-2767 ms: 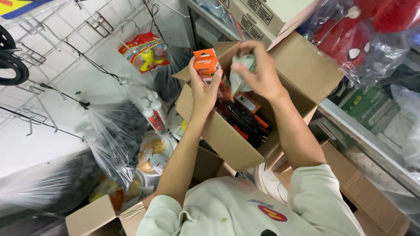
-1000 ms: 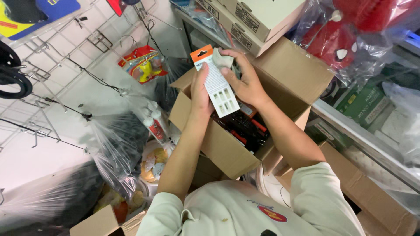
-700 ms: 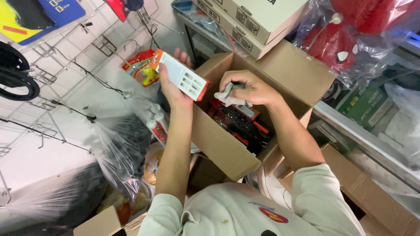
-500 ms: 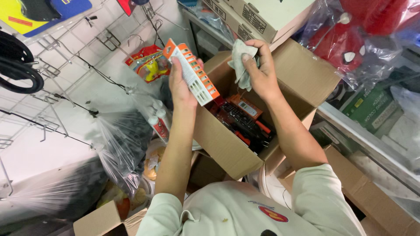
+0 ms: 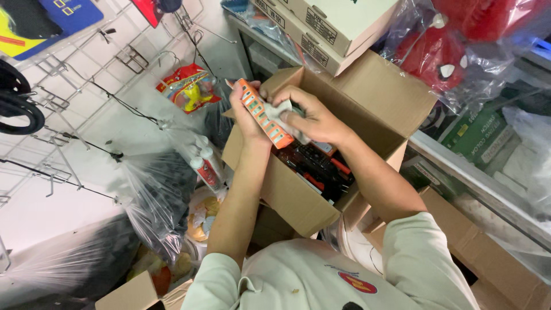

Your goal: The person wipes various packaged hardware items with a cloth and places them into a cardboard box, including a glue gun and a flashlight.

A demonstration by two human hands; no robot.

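My left hand (image 5: pixel 248 115) grips a flat orange and white carded pack (image 5: pixel 263 113), held edge-on above an open cardboard box (image 5: pixel 298 201). My right hand (image 5: pixel 313 116) holds a crumpled pale cloth (image 5: pixel 281 117) and presses it against the pack's face. Both hands meet over the box's near-left corner. Inside the box lie several more packs with red and black tools (image 5: pixel 321 169).
A wire grid wall (image 5: pixel 86 92) at left carries hooks and a red and yellow hanging packet (image 5: pixel 188 87). Clear plastic bags (image 5: pixel 155 195) of goods crowd the floor at left. Stacked white cartons (image 5: pixel 333 23) and a bagged red toy (image 5: pixel 442 51) sit behind the box.
My left hand turned the pack from face-up to edge-on and drew it back toward the box. My right hand brought the cloth onto the pack.
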